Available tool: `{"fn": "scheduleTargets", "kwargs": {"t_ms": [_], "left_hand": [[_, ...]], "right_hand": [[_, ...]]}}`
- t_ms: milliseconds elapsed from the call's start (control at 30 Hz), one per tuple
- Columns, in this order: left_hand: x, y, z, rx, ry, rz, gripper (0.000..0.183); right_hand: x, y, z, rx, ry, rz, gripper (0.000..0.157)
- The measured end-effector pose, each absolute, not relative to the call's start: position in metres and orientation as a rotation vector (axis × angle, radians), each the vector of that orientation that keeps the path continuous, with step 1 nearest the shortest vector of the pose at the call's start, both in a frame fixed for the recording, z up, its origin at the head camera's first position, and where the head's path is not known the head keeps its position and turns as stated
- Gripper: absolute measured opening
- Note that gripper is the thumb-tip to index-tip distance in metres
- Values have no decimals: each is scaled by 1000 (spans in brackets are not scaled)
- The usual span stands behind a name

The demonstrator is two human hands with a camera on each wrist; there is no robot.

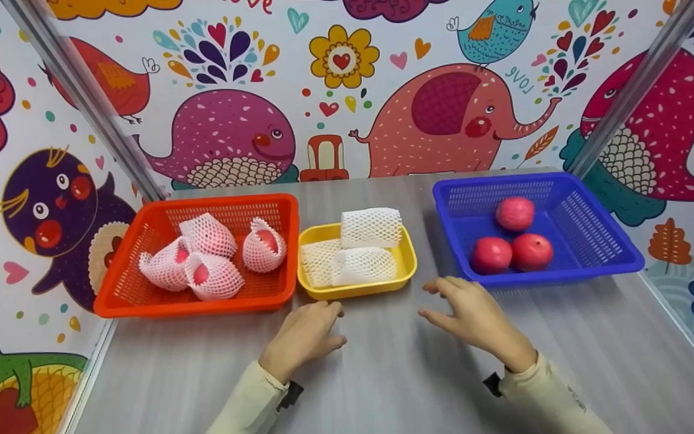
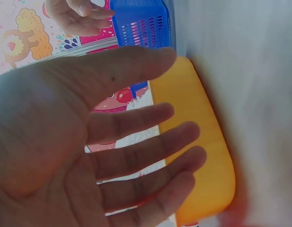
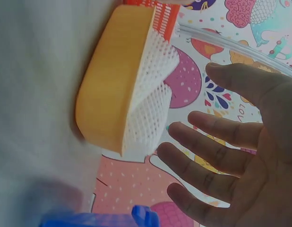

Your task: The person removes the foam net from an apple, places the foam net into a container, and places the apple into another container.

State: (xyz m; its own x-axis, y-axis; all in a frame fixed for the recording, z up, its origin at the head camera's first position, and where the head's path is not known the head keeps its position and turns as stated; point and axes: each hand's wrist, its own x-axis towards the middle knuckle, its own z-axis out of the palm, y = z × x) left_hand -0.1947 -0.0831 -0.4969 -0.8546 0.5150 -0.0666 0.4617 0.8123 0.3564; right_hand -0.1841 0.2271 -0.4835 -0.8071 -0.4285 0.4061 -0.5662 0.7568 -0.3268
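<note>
My left hand (image 1: 303,337) hovers before the near side of a small yellow basket (image 1: 356,292), holding nothing, its fingers spread in the left wrist view. Three white foam net sleeves (image 1: 366,266) lie in that basket, one poking above its far rim. Off the near left corner of a blue basket (image 1: 564,276) is my right hand (image 1: 473,316), its fingers apart and nothing in its grasp. Inside the blue basket sit three bare red round fruits (image 1: 532,251). A red basket (image 1: 196,310) at the left holds several similar fruits in pinkish foam nets (image 1: 214,276).
All three baskets stand in a row on a grey wood-grain table (image 1: 377,367). Behind them rises a wall panel (image 1: 335,120) printed with cartoon animals, and printed side panels flank the table. Metal corner posts (image 1: 91,102) stand at the back corners.
</note>
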Motion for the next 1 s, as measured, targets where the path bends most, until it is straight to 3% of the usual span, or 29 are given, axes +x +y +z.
{"fn": "scheduleTargets", "kwargs": {"t_ms": [667,1000], "left_hand": [[-194,-102,-463,797,3020,404,32],[-237,-131,-413,622,3117,226,40]], "right_hand": [[-178,222,-498,797,-2692,726,30],[-178,224,-501,792,-2724,757,30]]}}
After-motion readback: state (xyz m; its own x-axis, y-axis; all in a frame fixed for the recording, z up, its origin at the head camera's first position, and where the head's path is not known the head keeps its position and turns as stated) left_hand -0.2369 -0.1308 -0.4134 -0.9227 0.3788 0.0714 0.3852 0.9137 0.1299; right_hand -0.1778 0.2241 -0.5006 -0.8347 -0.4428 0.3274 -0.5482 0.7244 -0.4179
